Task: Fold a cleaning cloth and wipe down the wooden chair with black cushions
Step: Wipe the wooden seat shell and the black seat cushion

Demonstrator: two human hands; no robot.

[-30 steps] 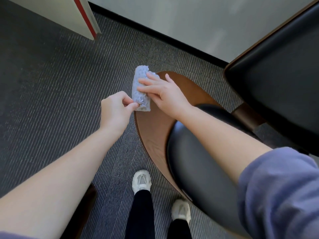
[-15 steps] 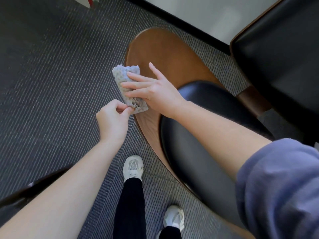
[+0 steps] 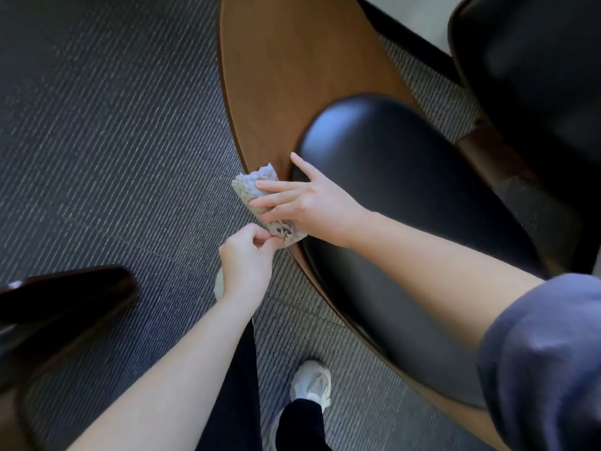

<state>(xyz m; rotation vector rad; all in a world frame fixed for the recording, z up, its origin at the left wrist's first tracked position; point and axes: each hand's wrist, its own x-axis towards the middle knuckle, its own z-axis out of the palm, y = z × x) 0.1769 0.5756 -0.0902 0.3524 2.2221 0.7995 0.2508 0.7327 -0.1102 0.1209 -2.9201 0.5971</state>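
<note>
Cloth (image 3: 260,196) on chair edge (image 3: 247,144), left of cushion (image 3: 406,190)

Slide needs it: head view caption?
Right hand presses folded grey textured cloth onto brown wooden chair rim; left hand pinches its near end.

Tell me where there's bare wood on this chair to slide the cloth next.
Bare wood runs from the cloth to the far rim, left of the black cushion. Crowded at the near edge: right hand presses the cloth, left hand pinches its end.

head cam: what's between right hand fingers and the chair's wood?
The folded cleaning cloth: the right hand presses it flat on the wooden chair rim, beside the black cushion. The left hand pinches its near end. Head view.
</note>
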